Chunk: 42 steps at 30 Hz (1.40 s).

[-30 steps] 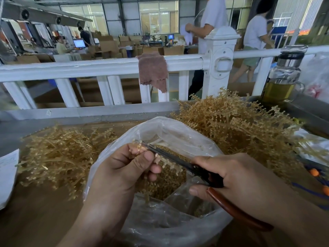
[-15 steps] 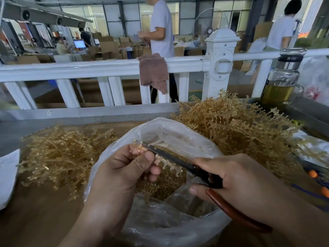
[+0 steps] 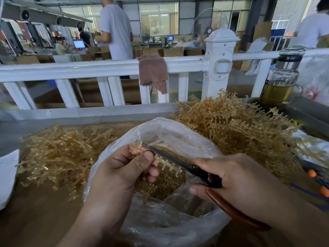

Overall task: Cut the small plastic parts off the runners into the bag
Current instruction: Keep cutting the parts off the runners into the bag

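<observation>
My left hand (image 3: 124,168) pinches a thin amber runner (image 3: 167,164) with small parts along it, over the mouth of a clear plastic bag (image 3: 178,132). My right hand (image 3: 236,179) grips scissors (image 3: 179,160) with brown handles; the dark blades lie along the runner, their tips beside my left thumb. Cut amber parts (image 3: 165,186) fill the bottom of the bag. A heap of amber runners (image 3: 236,125) lies to the right behind the bag, and a flatter heap of runners (image 3: 58,154) lies to the left.
A white railing (image 3: 106,66) with a brown cloth (image 3: 153,72) on it runs behind the table. A glass bottle (image 3: 281,77) with yellow liquid stands at the back right. White paper (image 3: 8,175) lies at the left edge. People walk beyond the railing.
My hands, the scissors and the runner stay almost where they were over the bag. A person in a white shirt has walked left behind the railing.
</observation>
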Motion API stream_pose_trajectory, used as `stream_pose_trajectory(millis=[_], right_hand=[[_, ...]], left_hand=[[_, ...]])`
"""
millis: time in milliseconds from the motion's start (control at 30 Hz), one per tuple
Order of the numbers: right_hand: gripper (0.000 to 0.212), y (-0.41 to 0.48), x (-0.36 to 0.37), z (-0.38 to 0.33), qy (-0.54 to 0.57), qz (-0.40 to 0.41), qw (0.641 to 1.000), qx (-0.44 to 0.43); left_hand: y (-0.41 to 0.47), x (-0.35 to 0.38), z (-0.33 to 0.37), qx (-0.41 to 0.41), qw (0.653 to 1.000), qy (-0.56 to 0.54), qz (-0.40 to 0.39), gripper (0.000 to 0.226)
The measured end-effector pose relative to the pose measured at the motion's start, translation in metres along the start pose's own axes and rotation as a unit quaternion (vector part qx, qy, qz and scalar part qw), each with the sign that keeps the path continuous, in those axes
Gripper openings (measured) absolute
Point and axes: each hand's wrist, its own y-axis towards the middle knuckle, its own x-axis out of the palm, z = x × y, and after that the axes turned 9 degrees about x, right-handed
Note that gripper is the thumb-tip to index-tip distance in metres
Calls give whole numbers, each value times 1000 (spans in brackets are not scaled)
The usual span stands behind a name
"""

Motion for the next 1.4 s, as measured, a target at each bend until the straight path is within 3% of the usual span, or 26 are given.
stream_pose_trajectory(millis=[267, 500, 1100, 1400], right_hand=[[80, 0, -2, 3, 10, -4, 1000, -18], [65, 0, -3, 3, 2, -8, 1000, -21], [69, 0, -1, -1, -6, -16, 1000, 3], [34, 1, 2, 0, -7, -24, 1000, 14]], left_hand=[[2, -2, -3, 29, 999, 42, 4, 20], [1, -3, -5, 34, 997, 72, 2, 15], [1, -6, -6, 12, 998, 69, -3, 14], [3, -9, -9, -14, 996, 91, -18, 23]])
